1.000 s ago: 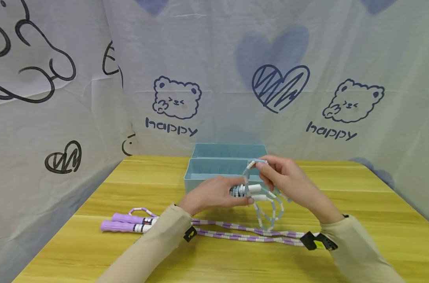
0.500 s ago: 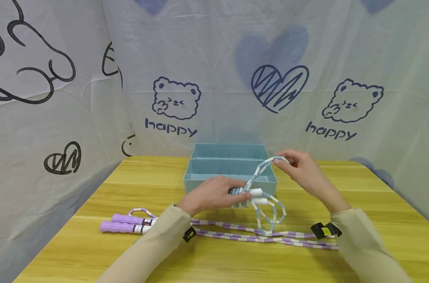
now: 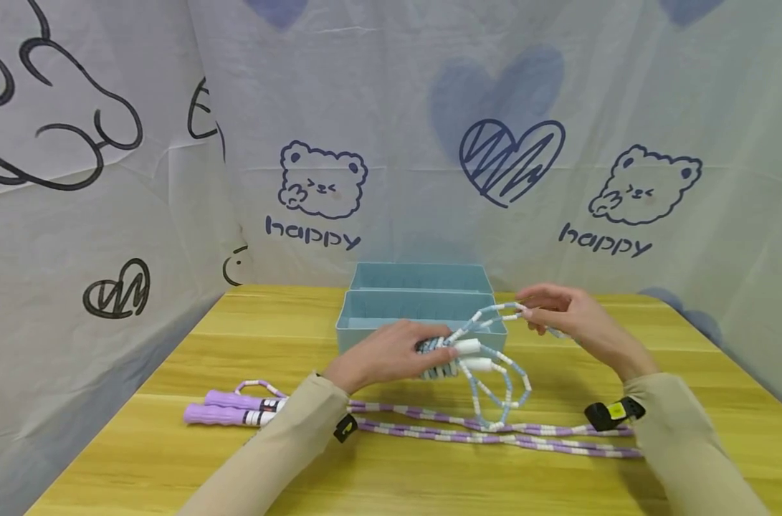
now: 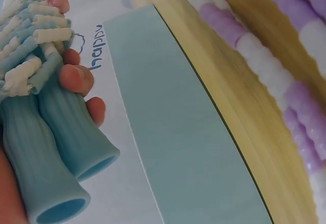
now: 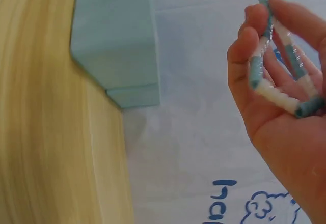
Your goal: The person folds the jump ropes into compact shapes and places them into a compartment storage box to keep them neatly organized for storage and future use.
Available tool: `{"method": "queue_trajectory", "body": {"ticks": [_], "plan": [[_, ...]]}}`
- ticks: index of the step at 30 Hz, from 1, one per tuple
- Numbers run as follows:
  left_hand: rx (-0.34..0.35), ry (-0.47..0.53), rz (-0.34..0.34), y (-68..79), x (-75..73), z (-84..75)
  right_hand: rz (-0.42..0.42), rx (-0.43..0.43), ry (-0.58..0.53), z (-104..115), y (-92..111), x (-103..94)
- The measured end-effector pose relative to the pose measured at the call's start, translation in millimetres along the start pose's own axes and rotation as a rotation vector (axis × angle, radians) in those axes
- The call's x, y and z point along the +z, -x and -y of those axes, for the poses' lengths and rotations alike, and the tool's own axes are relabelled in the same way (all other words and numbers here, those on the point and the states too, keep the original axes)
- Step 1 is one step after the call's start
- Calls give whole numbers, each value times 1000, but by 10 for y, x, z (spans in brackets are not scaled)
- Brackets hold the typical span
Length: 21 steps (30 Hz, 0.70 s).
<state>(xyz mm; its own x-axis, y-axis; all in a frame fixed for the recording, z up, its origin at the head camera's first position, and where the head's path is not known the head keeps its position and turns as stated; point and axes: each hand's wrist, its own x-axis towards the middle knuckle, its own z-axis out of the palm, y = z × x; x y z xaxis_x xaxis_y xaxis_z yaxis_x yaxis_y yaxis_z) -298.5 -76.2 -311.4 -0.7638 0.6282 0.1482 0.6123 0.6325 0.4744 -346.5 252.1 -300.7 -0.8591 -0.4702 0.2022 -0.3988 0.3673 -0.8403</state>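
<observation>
My left hand [image 3: 393, 352] grips the two handles of a blue and white beaded jump rope [image 3: 473, 347] above the table. In the left wrist view, the blue handles [image 4: 38, 152] lie side by side, and beaded cord is wound around them near the fingers. To the right, my right hand [image 3: 568, 319] pinches the folded end of the cord [image 5: 277, 94] between thumb and fingers. Between the hands the cord runs as a doubled strand, and more loops hang below the white handle ends. A purple and white beaded jump rope [image 3: 429, 432] lies straightened on the table beneath.
Two light blue bins [image 3: 365, 337] stand one behind the other at the back of the wooden table [image 3: 287, 473]. The purple rope's handles [image 3: 219, 413] lie at the left. A printed cloth [image 3: 416, 86] hangs behind the table.
My right hand has moved to the right, away from the left hand, drawing the cord's end out, then slightly lower. The left hand has stayed in place on the handles.
</observation>
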Motion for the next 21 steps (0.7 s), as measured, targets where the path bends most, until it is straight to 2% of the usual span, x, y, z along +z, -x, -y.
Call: {"method": "queue_trajectory", "body": {"ticks": [5, 10, 14, 17, 21], "plan": [[29, 13, -22, 0, 4, 3, -34, 37, 102, 8, -63, 103], [64, 26, -37, -3, 5, 9, -99, 158, 186, 32, -90, 157], [89, 44, -46, -1, -5, 25, -158, 219, 204, 27, -99, 160], [92, 79, -54, 2, -20, 46, -168, 218, 214, 2, -98, 153], [69, 149, -63, -1, -52, 84, -118, 146, 258, -28, -75, 131]]}}
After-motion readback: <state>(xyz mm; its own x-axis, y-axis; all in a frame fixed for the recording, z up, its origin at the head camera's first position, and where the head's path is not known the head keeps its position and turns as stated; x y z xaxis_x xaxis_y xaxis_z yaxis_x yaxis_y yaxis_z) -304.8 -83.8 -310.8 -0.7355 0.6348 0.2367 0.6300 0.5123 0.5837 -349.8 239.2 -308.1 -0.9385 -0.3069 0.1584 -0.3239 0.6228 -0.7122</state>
